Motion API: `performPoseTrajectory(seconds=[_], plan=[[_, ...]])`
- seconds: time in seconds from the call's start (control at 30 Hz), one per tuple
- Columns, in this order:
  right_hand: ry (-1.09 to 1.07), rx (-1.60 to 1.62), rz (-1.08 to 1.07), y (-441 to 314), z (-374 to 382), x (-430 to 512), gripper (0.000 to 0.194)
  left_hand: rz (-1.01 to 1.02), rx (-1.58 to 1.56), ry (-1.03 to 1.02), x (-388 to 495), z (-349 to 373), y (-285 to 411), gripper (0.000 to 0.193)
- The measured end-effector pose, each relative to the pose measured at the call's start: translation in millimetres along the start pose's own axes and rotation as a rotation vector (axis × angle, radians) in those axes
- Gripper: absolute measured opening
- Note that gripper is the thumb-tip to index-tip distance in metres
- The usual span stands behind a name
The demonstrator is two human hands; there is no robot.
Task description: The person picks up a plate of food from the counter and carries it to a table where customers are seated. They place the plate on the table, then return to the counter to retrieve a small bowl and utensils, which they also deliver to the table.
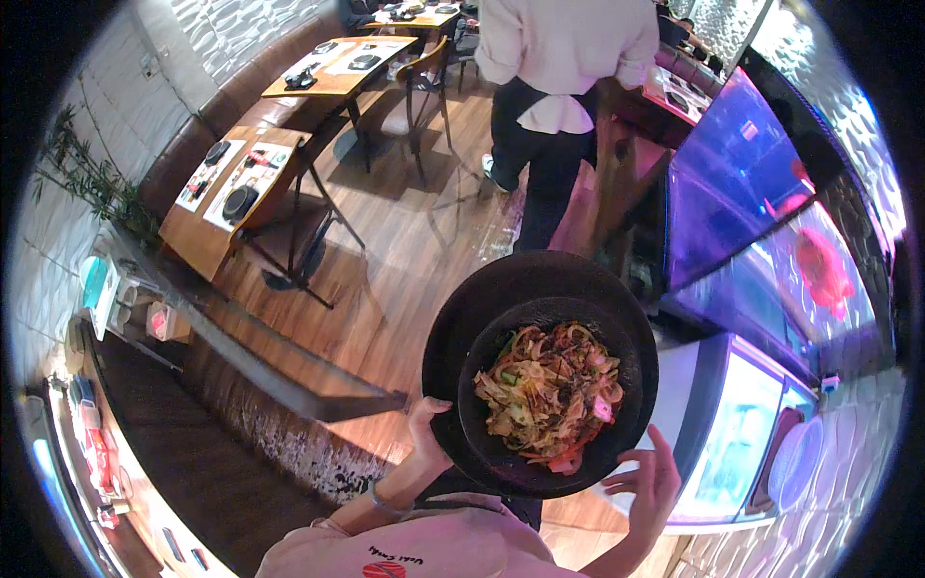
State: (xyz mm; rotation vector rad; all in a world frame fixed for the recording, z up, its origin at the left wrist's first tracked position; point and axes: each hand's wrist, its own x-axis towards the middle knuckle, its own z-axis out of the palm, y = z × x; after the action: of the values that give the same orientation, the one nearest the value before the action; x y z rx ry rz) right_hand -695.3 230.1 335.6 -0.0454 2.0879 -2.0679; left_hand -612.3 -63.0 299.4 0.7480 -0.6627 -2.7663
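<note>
A wide-rimmed black bowl [462,311] is held out in front of my body. In its hollow sits a heap of stir-fried noodles and vegetables [553,397], with thin flakes scattered over the top. My left hand [431,439] grips the bowl at its lower left rim, thumb on top and the other fingers hidden underneath. By the lower right rim, my right hand [652,480] has its fingers spread. Its fingertips are close to the edge, and whether they touch it I cannot tell.
Ahead, a person [553,94] faces away on the wooden floor [390,282]. Tables [195,231] with place settings and chairs [426,72] stand left, beside a bench [249,79]. Lit aquariums [730,180] and a glowing display case [730,433] line the right. A dark ledge [354,406] crosses lower left.
</note>
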Motion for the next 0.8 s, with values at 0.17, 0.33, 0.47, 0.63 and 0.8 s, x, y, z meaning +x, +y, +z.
performPoseTrajectory(seconds=[0.17, 0.33, 0.47, 0.63, 0.8], plan=[[-0.267, 0.095, 0.196, -11, 6, 146, 0.053, 0.247, 0.206, -0.008, 127, 63, 0, 0.038], [-0.314, 0.325, 0.169, -42, 25, 295, 0.066, 0.32, 0.097, 0.123, 230, 152, 25, 0.037], [-0.413, 0.433, 0.17, -84, 48, 416, 0.075, 0.37, 0.014, 0.099, 320, 199, 44, 0.039], [-0.498, 0.492, 0.328, -117, 91, 568, 0.072, 0.464, 0.009, 0.1, 460, 232, 97, 0.039], [-0.489, 0.416, 0.354, -140, 105, 717, 0.051, 0.44, 0.0, 0.111, 600, 294, 130, 0.037]])
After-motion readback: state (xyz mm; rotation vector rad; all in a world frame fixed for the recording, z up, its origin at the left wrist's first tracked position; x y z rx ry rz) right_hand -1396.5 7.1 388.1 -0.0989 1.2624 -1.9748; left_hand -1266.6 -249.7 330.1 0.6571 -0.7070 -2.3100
